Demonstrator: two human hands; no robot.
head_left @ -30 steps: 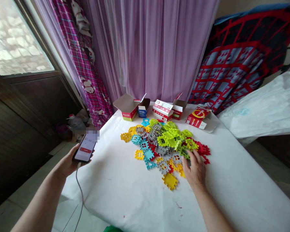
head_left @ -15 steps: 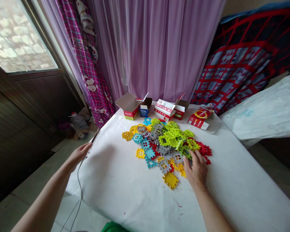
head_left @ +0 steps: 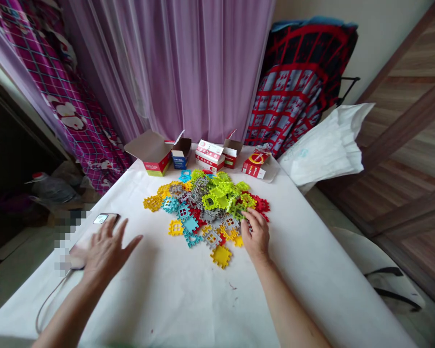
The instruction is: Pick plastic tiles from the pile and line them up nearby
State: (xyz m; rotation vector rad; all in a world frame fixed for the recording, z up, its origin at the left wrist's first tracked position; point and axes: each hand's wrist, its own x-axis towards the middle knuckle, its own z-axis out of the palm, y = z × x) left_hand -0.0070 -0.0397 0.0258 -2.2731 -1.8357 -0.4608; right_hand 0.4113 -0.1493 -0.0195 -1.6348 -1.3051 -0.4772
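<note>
Spreading left hand (head_left: 106,250) over phone (head_left: 80,247), right hand (head_left: 257,238) at green tile (head_left: 238,211), unclear if pinching; might spill pile (head_left: 208,214) by snagging teeth.

Soft light from the left, diffuse tabletop (head_left: 188,304) shadow beside left hand (head_left: 104,251), stretched edges

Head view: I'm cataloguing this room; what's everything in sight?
Interlocking plastic tiles: many, yellow, blue, grey, red, green, central
Small cardboard boxes: five, red, blue, white, table's rear
Flat smartphone: one, pinkish, table's left
Thin cable: one, pale, beside smartphone
Draped table: one, white, centre
Sheer curtain: one, purple, rear
Patterned curtain: one, magenta, rear left
Checked cloth: one, red, black, rear right
Plastic bag: one, white, right
Plastic bottle: one, clear, left
Rounded object: one, pale, lower right
Wooden panelling: one, brown, far right
Left hand: one, bare, over smartphone
Right hand: one, bare, at tiles
</note>
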